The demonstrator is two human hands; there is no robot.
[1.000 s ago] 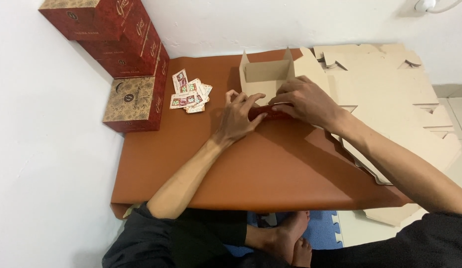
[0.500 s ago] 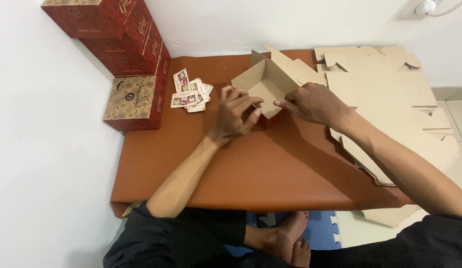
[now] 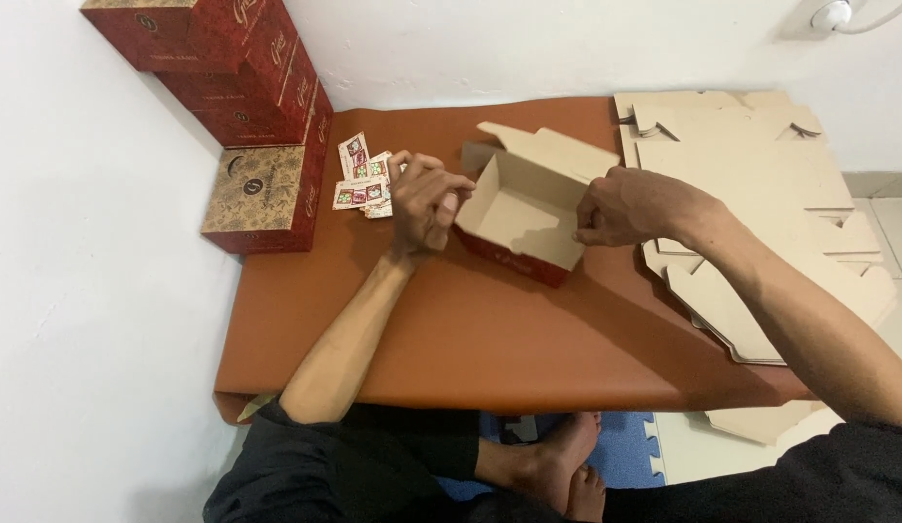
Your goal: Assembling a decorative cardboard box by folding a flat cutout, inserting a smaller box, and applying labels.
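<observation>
A folded cardboard box [image 3: 521, 215], brown inside and red outside, stands open-topped on the low brown table [image 3: 490, 329], its lid flap raised at the back. My left hand [image 3: 424, 201] pinches the box's left wall near its top corner. My right hand [image 3: 630, 205] grips the box's right wall with fingers curled over the edge. The box sits between both hands, slightly turned.
Several small printed cards [image 3: 362, 182] lie just left of my left hand. Finished red boxes [image 3: 262, 184] are stacked at the back left against the wall. A pile of flat unfolded cardboard blanks [image 3: 761, 184] covers the table's right side. My feet [image 3: 558, 465] show below the table's front edge.
The box has gone from being pressed together low on the table to standing assembled and turned; my hands have moved apart to its left and right walls.
</observation>
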